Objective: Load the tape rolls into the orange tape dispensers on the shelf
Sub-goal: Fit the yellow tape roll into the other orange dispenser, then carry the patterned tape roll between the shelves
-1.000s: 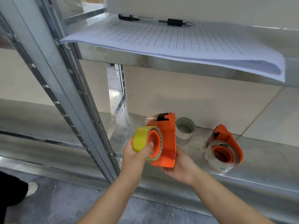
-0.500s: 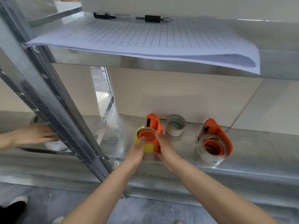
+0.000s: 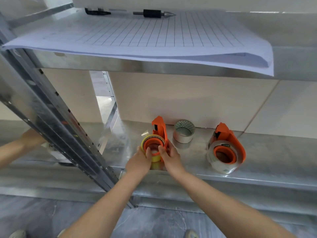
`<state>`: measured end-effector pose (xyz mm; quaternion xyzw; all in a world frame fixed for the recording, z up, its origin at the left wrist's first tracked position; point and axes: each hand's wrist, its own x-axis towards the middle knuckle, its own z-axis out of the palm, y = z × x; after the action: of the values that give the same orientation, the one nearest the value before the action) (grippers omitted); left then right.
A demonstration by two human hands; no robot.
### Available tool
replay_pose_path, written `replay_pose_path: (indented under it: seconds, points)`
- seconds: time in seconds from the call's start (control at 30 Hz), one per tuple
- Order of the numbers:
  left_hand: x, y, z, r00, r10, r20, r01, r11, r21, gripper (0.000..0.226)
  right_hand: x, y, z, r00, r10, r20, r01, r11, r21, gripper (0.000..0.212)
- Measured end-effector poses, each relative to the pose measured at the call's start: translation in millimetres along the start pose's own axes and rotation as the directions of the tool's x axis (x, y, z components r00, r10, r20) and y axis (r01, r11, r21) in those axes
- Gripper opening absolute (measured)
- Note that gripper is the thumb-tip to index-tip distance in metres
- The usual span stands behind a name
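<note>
Two hands meet at the front edge of the lower shelf (image 3: 267, 162), both closed on one orange dispenser (image 3: 160, 129) that stands there with a yellow roll (image 3: 155, 158) on its hub. Far left, behind the slanted upright (image 3: 56, 127), another person's arm (image 3: 15, 148) reaches in; its hand is hidden by the post. The left hand (image 3: 139, 163) curls round the roll's near side, thumb up on the orange hub, so the roll's lower part is covered. The right hand (image 3: 169, 157) pinches the dispenser's flat side, fingers out of sight behind it. Just right, near the back edge, a grey roll (image 3: 183, 133) stands loose (its markings too small to read). Further right, a second dispenser (image 3: 228, 146) leans with a clear roll (image 3: 221, 162) mounted. On the upper shelf a gridded sheet (image 3: 154, 36) overhangs the front edge, with a pen (image 3: 154, 14) at its back edge.
</note>
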<state>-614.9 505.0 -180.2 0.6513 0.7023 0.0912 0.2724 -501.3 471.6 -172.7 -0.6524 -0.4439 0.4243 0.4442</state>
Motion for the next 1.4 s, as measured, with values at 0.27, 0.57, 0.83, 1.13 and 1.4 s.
replay_pose_path:
  seconds: [0.27, 0.57, 0.83, 1.13, 1.4]
  points:
    - [5.5, -2.7, -2.5, 0.985, 0.095, -0.146, -0.074, 0.987, 0.14, 0.044, 4.7, 1.5, -4.9, 0.997, 0.057, 0.049, -0.058, 0.998, 0.025, 0.045]
    - [-4.2, -0.7, -3.5, 0.967, 0.115, -0.227, -0.122, 0.992, -0.017, 0.059, 6.9, 3.9, -27.8, 0.995, 0.092, 0.045, -0.096, 0.991, 0.09, 0.053]
    - [-28.3, 98.2, 3.4, 0.845, 0.527, -0.095, -0.521, 0.768, -0.371, 0.069, 36.3, 2.7, -81.1, 0.948, 0.04, -0.316, -0.045, 0.999, -0.009, 0.061]
    - [7.2, 143.9, 43.6, 0.987, -0.028, 0.161, 0.132, 0.713, -0.689, 0.089, 43.4, 20.9, -86.0, 0.986, 0.136, -0.091, -0.129, 0.988, 0.086, 0.07]
    - [-1.2, 144.9, 52.0, 0.999, 0.017, 0.049, 0.026, 0.653, -0.757, 0.067, 37.3, 15.0, -89.4, 0.986, -0.001, -0.168, 0.009, 0.999, 0.048, 0.055]
